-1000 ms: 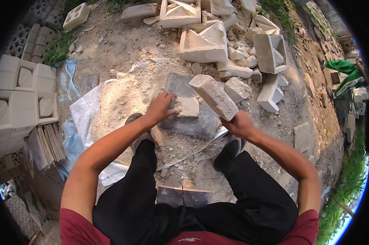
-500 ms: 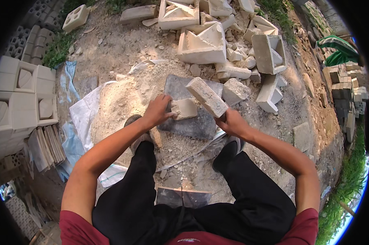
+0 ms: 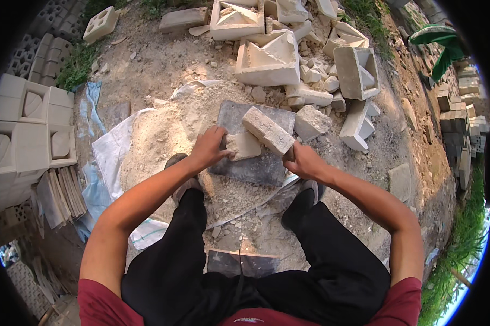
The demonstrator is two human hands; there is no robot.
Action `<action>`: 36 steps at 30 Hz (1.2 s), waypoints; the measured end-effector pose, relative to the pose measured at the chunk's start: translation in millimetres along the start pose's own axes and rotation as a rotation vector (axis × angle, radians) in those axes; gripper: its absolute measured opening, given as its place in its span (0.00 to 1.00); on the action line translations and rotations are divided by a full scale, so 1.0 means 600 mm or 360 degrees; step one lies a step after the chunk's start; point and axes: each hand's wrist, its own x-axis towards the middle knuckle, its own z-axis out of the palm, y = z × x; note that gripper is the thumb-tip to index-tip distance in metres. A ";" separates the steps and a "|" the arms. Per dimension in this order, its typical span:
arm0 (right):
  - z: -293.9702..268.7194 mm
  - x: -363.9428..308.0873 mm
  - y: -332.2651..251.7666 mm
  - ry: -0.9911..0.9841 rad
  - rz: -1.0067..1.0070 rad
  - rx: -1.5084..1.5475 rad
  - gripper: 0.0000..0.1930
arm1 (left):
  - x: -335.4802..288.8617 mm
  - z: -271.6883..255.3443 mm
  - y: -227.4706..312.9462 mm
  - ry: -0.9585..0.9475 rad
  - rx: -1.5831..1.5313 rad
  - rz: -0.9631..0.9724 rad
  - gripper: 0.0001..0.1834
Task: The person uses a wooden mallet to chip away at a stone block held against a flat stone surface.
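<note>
On the dark slab (image 3: 255,163), my left hand (image 3: 208,149) pins a small stone chunk (image 3: 244,145) while my right hand's (image 3: 302,161) fingers grip the long block (image 3: 267,131) touching it; I judge a chipping blow, needing steady aim.

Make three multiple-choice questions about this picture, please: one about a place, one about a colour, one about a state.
1. Where does the small pale chunk lie?
A. on the dark flat slab
B. on the white sheet
C. on the stacked blocks

2. What colour are the person's sleeves?
A. blue
B. dark red
C. white

3. How is the long pale brick held?
A. lying free on the ground
B. gripped by both hands
C. gripped at one end by the right hand

Answers: 1 A, the chunk sits on the slab under the left hand. 2 B, both sleeves at the lower edge are dark red. 3 C, only the right hand closes on the brick's near end.
</note>
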 end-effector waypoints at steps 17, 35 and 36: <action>-0.028 0.025 -0.039 0.0017 -0.0096 0.0130 0.22 | -0.001 -0.002 -0.008 0.0006 -0.0010 -0.0009 0.33; 0.011 0.037 0.009 0.0056 -0.0053 -0.0103 0.24 | 0.003 -0.007 0.004 0.0005 0.0024 -0.0027 0.33; 0.009 0.037 0.023 0.0019 -0.0060 -0.0117 0.24 | 0.003 -0.006 0.005 0.0007 0.0018 -0.0024 0.33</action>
